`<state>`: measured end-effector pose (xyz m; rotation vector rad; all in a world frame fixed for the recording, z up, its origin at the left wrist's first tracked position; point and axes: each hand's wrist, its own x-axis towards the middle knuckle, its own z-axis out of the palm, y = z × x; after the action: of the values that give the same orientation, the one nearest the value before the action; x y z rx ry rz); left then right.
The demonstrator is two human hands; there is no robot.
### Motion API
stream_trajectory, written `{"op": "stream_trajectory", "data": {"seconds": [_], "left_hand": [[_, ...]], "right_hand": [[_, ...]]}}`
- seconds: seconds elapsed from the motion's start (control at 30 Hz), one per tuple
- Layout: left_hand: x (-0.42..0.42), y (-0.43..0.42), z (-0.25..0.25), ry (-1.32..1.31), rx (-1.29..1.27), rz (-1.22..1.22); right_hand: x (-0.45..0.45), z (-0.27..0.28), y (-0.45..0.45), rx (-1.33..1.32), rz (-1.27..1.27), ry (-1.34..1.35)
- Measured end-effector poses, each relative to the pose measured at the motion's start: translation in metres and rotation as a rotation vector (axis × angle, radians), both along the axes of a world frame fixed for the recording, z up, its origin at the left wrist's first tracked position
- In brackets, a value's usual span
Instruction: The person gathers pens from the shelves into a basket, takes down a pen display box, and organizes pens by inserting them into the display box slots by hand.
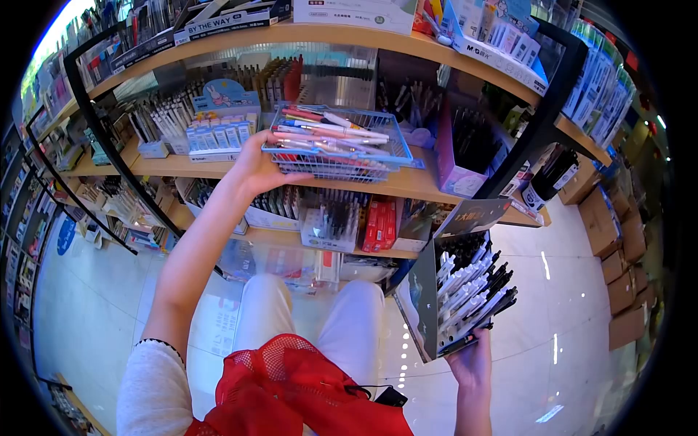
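My left hand (260,166) grips the left end of a blue wire basket (374,168), thumb along its front and fingers at its side. Pink, white and dark pens (331,133) lie loosely in the basket, which is at the middle shelf. Low on the right, my right hand (471,357) is closed around the lower end of a dark cardboard display box (418,294). The box is tilted and full of white and black pens (472,287); its printed header flap (472,216) stands up at the far end. Some right fingers are hidden behind the box.
Behind the basket runs a wooden shelf (414,185) with pen displays, including a rabbit-printed box (225,131) and a pink box (458,163). Red boxes (379,224) stand on the lower shelf. A black metal upright (531,123) is at right; cardboard boxes (625,312) stack along the floor.
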<state>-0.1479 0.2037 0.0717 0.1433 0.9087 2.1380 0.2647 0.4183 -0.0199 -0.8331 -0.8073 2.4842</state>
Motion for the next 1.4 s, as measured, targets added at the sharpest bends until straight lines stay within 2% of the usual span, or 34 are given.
{"op": "stream_trajectory", "data": {"seconds": [0.07,0.17,0.3,0.37,0.43,0.47,0.57,0.63,0.7,0.8,0.93,1.03,1.17,1.23,1.27,1.37,1.4], "left_hand": [[-0.007,0.005,0.000,-0.066,-0.026,0.050],[-0.022,0.001,-0.003,-0.002,-0.089,0.033],[-0.018,-0.005,0.002,-0.018,-0.120,0.165],[-0.011,-0.015,0.006,0.117,-0.114,0.152],[0.002,-0.025,0.005,-0.035,-0.093,0.169],[0.016,-0.028,-0.003,0.016,-0.080,0.235],[0.094,-0.037,-0.051,0.433,-0.222,0.407],[0.146,-0.048,-0.097,0.698,-0.358,0.095],[0.184,-0.053,-0.137,0.758,-0.250,-0.187],[0.214,-0.051,-0.162,0.718,-0.434,-0.045],[0.218,-0.065,-0.196,0.601,-0.396,0.135],[0.226,-0.085,-0.195,0.593,-0.419,0.160],[0.239,-0.112,-0.212,0.817,-0.532,0.199],[0.248,-0.116,-0.208,0.701,-0.469,0.217],[0.252,-0.118,-0.207,0.644,-0.435,0.229],[0.254,-0.126,-0.229,0.748,-0.527,0.265],[0.254,-0.124,-0.232,0.678,-0.458,0.266]], "right_hand": [[0.004,-0.011,-0.001,0.022,-0.024,-0.005],[-0.002,-0.024,-0.005,0.076,-0.077,0.007],[-0.020,-0.033,-0.016,0.067,-0.141,0.001],[-0.026,-0.040,-0.022,0.049,-0.123,0.043],[-0.036,-0.045,-0.032,0.033,-0.165,-0.031],[-0.041,-0.046,-0.039,0.033,-0.177,-0.048],[-0.056,-0.051,-0.063,-0.029,-0.175,-0.019],[-0.064,-0.053,-0.081,-0.051,-0.125,-0.021],[-0.071,-0.056,-0.098,-0.098,-0.103,-0.009],[-0.077,-0.050,-0.124,-0.016,-0.079,-0.065],[-0.080,-0.058,-0.157,0.099,-0.030,-0.102],[-0.081,-0.056,-0.175,0.039,0.023,-0.169],[-0.076,-0.090,-0.188,0.076,0.116,-0.179],[-0.073,-0.098,-0.191,0.103,0.176,-0.181],[-0.072,-0.099,-0.192,0.163,0.207,-0.172],[-0.074,-0.111,-0.196,0.365,0.050,-0.297],[-0.072,-0.112,-0.192,0.409,0.094,-0.324]]}}
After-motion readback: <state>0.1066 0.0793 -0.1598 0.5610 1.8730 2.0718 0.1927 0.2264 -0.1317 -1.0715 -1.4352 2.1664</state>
